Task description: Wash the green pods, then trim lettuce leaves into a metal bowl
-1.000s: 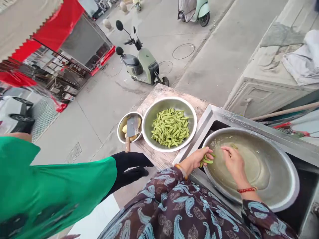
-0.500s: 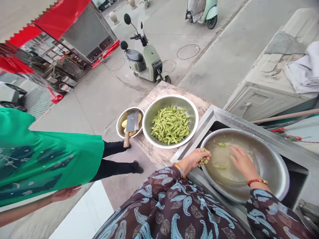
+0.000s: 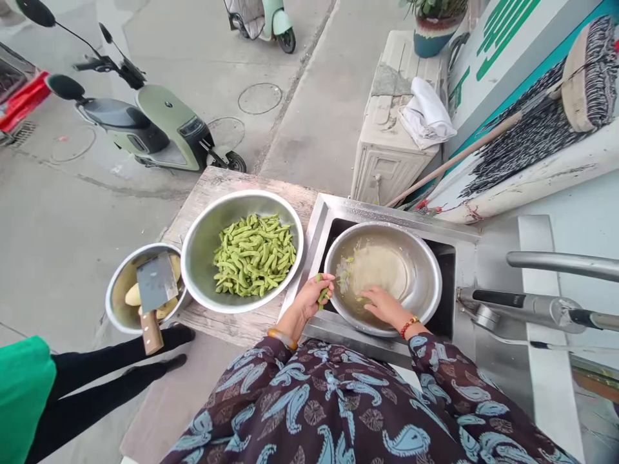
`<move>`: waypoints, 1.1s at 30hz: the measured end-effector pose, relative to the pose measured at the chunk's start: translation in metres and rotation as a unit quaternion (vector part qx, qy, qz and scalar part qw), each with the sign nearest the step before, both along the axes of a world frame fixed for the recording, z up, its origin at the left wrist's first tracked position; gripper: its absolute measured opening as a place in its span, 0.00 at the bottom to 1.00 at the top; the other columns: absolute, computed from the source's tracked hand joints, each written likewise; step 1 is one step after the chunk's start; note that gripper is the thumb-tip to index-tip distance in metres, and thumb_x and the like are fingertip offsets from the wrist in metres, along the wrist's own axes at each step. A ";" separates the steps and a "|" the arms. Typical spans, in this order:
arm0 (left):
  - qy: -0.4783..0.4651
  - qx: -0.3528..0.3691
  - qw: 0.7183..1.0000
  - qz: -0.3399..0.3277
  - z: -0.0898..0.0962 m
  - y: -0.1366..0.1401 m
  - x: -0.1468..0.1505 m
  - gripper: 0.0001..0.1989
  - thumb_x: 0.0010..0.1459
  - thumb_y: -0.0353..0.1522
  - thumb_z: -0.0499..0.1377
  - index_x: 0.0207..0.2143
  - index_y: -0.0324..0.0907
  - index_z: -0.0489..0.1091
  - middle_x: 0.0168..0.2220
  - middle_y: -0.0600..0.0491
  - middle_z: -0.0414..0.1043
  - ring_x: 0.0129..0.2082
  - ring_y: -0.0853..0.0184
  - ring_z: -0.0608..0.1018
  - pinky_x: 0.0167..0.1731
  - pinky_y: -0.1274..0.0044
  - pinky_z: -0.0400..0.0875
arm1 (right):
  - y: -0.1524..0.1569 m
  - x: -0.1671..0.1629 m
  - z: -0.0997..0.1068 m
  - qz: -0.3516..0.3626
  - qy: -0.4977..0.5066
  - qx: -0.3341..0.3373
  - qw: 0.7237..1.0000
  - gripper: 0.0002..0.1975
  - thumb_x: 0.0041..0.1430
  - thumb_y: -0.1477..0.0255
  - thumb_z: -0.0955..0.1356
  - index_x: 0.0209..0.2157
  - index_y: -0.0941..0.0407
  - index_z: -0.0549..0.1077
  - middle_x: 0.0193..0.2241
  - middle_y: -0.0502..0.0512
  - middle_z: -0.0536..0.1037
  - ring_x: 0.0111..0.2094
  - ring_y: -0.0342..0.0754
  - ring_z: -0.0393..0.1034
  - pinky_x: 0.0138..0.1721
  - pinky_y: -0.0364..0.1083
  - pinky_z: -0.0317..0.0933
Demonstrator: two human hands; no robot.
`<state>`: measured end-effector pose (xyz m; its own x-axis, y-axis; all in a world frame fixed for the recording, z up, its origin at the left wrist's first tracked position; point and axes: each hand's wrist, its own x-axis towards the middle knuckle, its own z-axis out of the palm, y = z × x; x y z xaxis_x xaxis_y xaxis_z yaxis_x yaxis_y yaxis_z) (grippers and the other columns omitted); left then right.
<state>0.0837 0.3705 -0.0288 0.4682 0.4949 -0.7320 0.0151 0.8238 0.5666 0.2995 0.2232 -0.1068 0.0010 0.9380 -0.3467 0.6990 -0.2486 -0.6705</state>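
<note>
My left hand (image 3: pixel 310 301) is closed around a few edamame pods (image 3: pixel 323 295), just off the near left rim of a steel basin (image 3: pixel 429 270) of cloudy water set in the sink (image 3: pixel 316 225). My right hand (image 3: pixel 384 305) is open, with fingertips at the water near the basin's front side. A few pods or green bits float by the left wall. To the left, a large steel bowl (image 3: pixel 198 264) holds a heap of edamame pods (image 3: pixel 254 254).
A wooden board (image 3: pixel 232 328) bears the bowl. Beside it a smaller bowl (image 3: pixel 116 296) holds peeled potatoes, with a cleaver (image 3: pixel 155 283) across it. A faucet (image 3: pixel 522 306) rises at right. A person's dark-clad legs (image 3: pixel 97 374) are at left; a scooter (image 3: pixel 159 129) stands beyond.
My view has swung to the right, bringing the faucet and mop into sight. My right hand has drawn back toward the basin's near side. My left hand still holds pods.
</note>
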 end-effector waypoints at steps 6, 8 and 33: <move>-0.009 0.004 1.000 -0.003 0.001 0.003 -0.001 0.09 0.51 0.31 0.64 0.35 0.37 0.70 0.23 0.56 0.69 0.18 0.76 0.69 0.12 0.86 0.50 | 0.032 -0.012 -0.002 -0.100 0.039 0.029 0.994 0.13 0.64 0.70 0.61 0.40 0.54 0.77 0.38 0.58 0.78 0.42 0.52 0.71 0.49 0.51 0.63; -0.012 0.005 1.000 0.000 -0.001 0.001 -0.003 0.11 0.51 0.32 0.65 0.35 0.37 0.70 0.23 0.55 0.69 0.18 0.75 0.70 0.12 0.86 0.49 | 0.066 -0.001 0.000 -0.163 0.043 0.056 0.984 0.17 0.66 0.67 0.57 0.45 0.55 0.75 0.46 0.61 0.76 0.49 0.53 0.68 0.54 0.53 0.60; -0.152 -0.086 0.983 0.060 0.017 -0.007 -0.001 0.27 0.57 0.56 0.55 0.33 0.40 0.69 0.25 0.50 0.71 0.25 0.67 0.76 0.19 0.79 0.66 | 0.071 -0.109 0.140 -0.011 0.065 0.268 0.961 0.12 0.67 0.70 0.62 0.47 0.50 0.75 0.47 0.57 0.78 0.53 0.57 0.66 0.56 0.61 0.58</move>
<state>0.0823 0.3634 -0.0117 0.6247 0.4412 -0.6442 -0.2365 0.8932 0.3824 0.1905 0.2942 0.0331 0.0114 0.9822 0.1873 0.5990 0.1433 -0.7879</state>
